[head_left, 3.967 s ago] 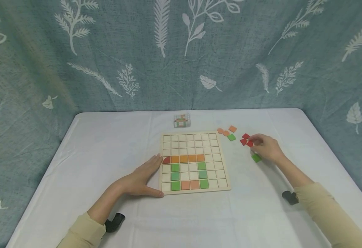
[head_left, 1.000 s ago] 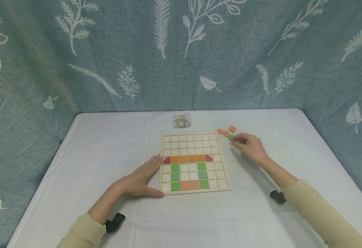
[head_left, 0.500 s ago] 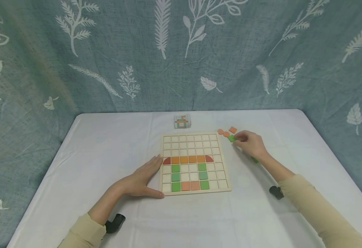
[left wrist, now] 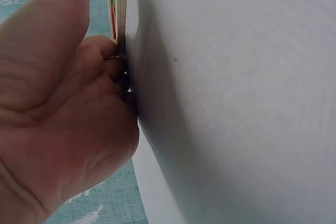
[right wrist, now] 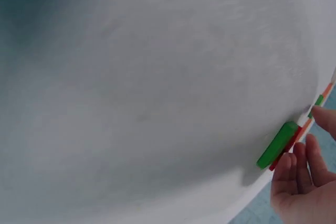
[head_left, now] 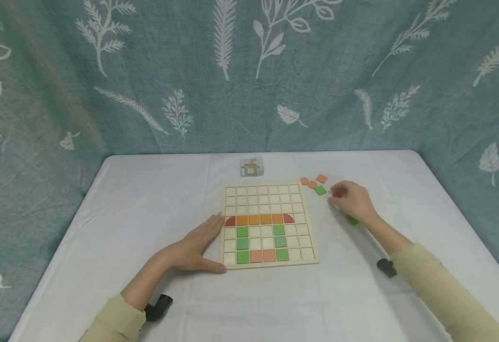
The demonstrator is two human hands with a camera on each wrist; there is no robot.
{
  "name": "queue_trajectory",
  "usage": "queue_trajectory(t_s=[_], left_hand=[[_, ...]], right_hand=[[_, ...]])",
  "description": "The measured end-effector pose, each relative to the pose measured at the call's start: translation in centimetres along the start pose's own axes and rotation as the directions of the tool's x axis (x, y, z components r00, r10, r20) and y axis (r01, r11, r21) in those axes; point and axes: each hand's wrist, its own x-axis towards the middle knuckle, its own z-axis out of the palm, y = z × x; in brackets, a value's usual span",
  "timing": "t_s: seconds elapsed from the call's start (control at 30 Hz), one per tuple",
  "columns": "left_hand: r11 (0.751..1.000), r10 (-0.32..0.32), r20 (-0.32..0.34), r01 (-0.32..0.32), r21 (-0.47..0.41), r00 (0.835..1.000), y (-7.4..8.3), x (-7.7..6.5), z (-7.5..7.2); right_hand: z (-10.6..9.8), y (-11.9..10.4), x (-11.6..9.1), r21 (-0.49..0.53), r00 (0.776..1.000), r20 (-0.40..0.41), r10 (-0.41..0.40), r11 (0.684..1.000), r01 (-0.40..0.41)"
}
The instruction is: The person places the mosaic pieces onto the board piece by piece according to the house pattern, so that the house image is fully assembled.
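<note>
On the white table lies a square wooden grid board (head_left: 262, 200) holding green, orange and red pieces. My left hand (head_left: 199, 243) lies flat with spread fingers along its left edge; in the left wrist view the palm (left wrist: 68, 108) stands beside the board edge (left wrist: 121, 9). My right hand (head_left: 353, 200) is over the red pieces (head_left: 337, 194), which its fingers mostly hide. The right wrist view shows a gap between thumb and fingers (right wrist: 304, 169), with no piece seen held. A green square tile (head_left: 320, 190) lies left of the fingertips, another green tile (head_left: 353, 220) under the wrist side.
Two orange round pieces (head_left: 312, 184) and an orange square tile (head_left: 321, 178) lie by the board's top right corner. Behind the board is a small pattern card (head_left: 251, 166). A patterned curtain (head_left: 249, 95) hangs at the table's back edge.
Since four seconds ago, a second red rounded piece has come onto the right end of the orange row. Lately my right hand moved from the green tile rightward to the red pieces. Left hand still.
</note>
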Motion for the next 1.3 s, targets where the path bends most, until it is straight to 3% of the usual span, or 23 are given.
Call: queue_trajectory(t_s=[0.43, 0.73, 1.0, 1.3], left_hand=[[1.0, 0.003, 0.01, -0.003, 0.001, 1.0, -0.23, 0.1, -0.06], [1.0, -0.003, 0.009, 0.003, -0.001, 1.0, -0.23, 0.13, -0.11], [1.0, -0.005, 0.004, 0.005, -0.003, 1.0, -0.2, 0.05, 0.03], [1.0, -0.001, -0.001, 0.001, -0.001, 1.0, -0.18, 0.08, 0.23]], right_hand=[[0.05, 0.26, -0.52, 0.064, 0.997, 0.055, -0.046, 0.997, 0.043], [0.41, 0.3, -0.36, 0.019, 0.999, 0.014, -0.043, 0.999, 0.043], [0.44, 0.03, -0.56, 0.046, 0.996, 0.081, -0.043, 0.998, 0.04], [0.74, 0.12, -0.43, 0.005, 0.99, 0.088, -0.109, 0.994, 0.109]])
